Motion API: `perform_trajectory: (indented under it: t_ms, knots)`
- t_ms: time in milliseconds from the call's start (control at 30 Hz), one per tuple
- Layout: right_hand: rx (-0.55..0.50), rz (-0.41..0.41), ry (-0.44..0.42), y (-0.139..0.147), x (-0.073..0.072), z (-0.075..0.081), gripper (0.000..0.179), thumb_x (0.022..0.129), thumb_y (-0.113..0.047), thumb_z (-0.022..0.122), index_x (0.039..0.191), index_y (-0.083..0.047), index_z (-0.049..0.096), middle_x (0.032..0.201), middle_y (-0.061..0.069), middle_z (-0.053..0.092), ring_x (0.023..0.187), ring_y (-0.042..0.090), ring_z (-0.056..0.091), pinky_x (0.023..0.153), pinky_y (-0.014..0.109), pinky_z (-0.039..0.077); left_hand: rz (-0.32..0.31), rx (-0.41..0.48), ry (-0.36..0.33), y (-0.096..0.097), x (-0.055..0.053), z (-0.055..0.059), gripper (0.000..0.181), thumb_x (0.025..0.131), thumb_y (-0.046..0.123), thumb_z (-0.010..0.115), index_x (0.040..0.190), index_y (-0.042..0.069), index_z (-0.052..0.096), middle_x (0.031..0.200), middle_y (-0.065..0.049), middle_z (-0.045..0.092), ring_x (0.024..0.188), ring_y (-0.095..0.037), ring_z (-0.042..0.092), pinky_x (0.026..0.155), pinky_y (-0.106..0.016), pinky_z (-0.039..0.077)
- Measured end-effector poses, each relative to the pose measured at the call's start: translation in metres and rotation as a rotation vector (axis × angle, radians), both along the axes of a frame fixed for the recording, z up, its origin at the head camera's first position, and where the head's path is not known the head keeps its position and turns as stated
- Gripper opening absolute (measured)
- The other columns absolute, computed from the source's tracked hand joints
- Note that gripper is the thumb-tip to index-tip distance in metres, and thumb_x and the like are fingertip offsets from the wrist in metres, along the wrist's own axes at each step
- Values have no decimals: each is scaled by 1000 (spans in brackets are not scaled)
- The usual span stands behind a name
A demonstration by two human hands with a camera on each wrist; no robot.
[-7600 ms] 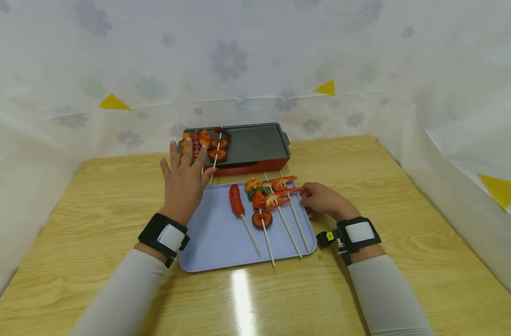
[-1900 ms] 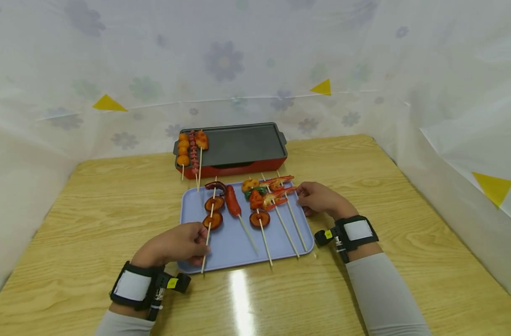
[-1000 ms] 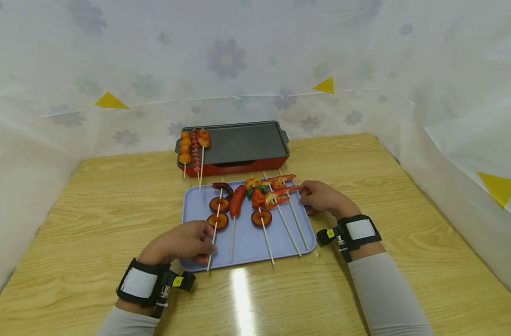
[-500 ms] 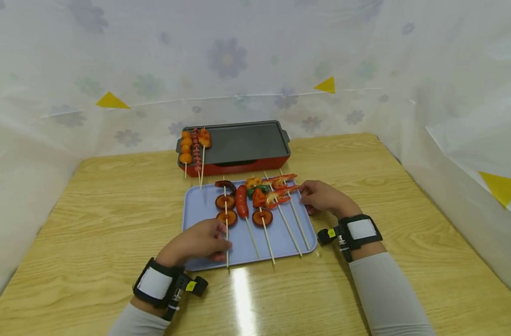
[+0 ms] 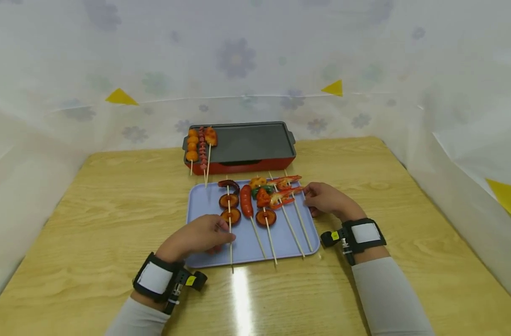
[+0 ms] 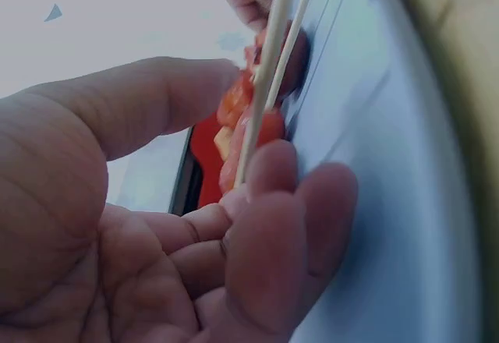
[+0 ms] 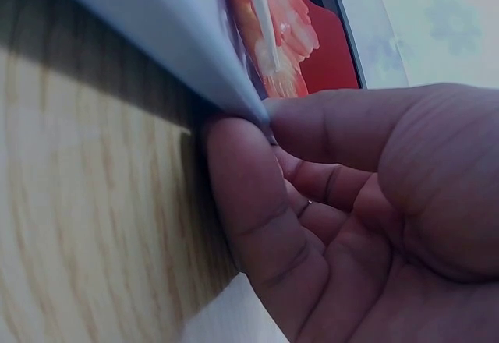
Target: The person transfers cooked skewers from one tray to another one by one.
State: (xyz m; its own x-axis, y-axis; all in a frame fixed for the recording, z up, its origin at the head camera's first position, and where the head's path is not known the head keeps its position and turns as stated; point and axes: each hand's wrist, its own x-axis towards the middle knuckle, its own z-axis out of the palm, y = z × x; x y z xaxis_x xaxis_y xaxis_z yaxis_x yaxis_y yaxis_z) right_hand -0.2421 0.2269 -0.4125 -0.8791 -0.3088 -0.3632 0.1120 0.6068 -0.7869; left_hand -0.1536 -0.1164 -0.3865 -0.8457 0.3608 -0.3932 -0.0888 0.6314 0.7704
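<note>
The left hand (image 5: 202, 237) hovers over the front left of the lavender tray (image 5: 202, 254). Its thumb and fingers stand apart around the stick of a mushroom skewer (image 5: 229, 200), which has a dark curled piece at its top; the left wrist view shows a gap between thumb and fingertips. That skewer lies on the tray, left of a sausage skewer (image 5: 246, 200). At the tray's right edge, the right hand (image 5: 324, 199) pinches the rim between thumb and fingers, as the right wrist view shows. Beside it lie a mixed vegetable skewer (image 5: 266, 218) and two shrimp skewers (image 5: 280, 198).
Behind the tray stands a red and black grill (image 5: 255, 144). On its left end lie an orange ball skewer (image 5: 192, 145), a thin reddish skewer (image 5: 202, 147) and a flat browned piece on a stick (image 5: 211, 136). A flowered plastic sheet (image 5: 238, 60) surrounds the wooden table (image 5: 125, 200).
The mushroom skewer went from the grill to the tray in the left hand, then shifted right beside the sausage. The left fingers have since loosened from its stick. The right hand stays at the rim.
</note>
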Motion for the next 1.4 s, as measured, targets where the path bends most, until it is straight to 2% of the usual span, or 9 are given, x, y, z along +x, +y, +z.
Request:
perform_trajectory:
  t_ms: [100,167,400,500,633,733,933,1233,1400]
  knots:
    - [0,-3,0,1,1,0,32,93,-10,52,120,5,44,96,16,54,68,20,56,59,31,51,32,-50,61,-4,-3,3,26,86,34,66,96,11,60,76,-8,62,64,-20,57,54,-33,46]
    - [2,-3,3,1,1,0,32,93,-10,52,120,4,44,96,16,53,68,20,56,59,31,51,53,-77,186,-7,-5,5,22,88,32,64,95,12,60,75,-6,61,62,-19,55,53,-32,43]
    - [21,-12,-1,0,1,0,28,93,-10,51,118,2,46,96,16,54,69,21,57,60,31,52,169,-241,1022,-15,-11,10,19,87,25,66,93,7,65,84,-7,59,76,-20,54,57,-38,50]
    - [23,-12,4,0,1,-1,28,93,-10,51,118,2,46,96,16,54,69,21,57,59,31,52,209,-329,1186,-18,-12,13,43,83,33,69,116,6,62,117,-18,56,112,-31,50,82,-52,50]
    - [21,-5,11,0,0,-2,29,93,-10,51,119,3,45,95,16,54,68,20,57,59,31,52,202,-435,1100,-22,-12,12,79,79,48,69,143,13,39,152,-25,19,138,-40,1,99,-72,23]
    - [17,-4,5,1,0,-1,31,93,-9,51,120,4,45,96,16,53,68,20,56,59,31,51,208,-481,986,-24,-12,9,87,80,55,64,148,14,28,154,-26,8,137,-39,-10,98,-75,20]
    - [23,-1,-1,-7,10,16,29,93,-7,49,119,7,44,96,19,54,70,21,57,60,32,52,234,-463,947,-27,-14,6,87,83,53,62,147,7,26,151,-29,14,137,-43,-1,98,-73,22]
    - [25,-18,20,2,3,1,27,93,-8,51,117,3,46,95,16,54,69,21,57,59,30,52,213,-367,1104,-22,-21,5,77,82,35,70,141,0,35,139,-32,33,131,-46,23,107,-59,26]
    - [4,-17,19,0,4,0,28,92,-8,52,118,4,46,96,16,54,68,20,57,59,30,51,195,-282,1080,-21,-25,11,75,80,29,74,139,1,37,135,-29,39,126,-41,32,101,-57,35]
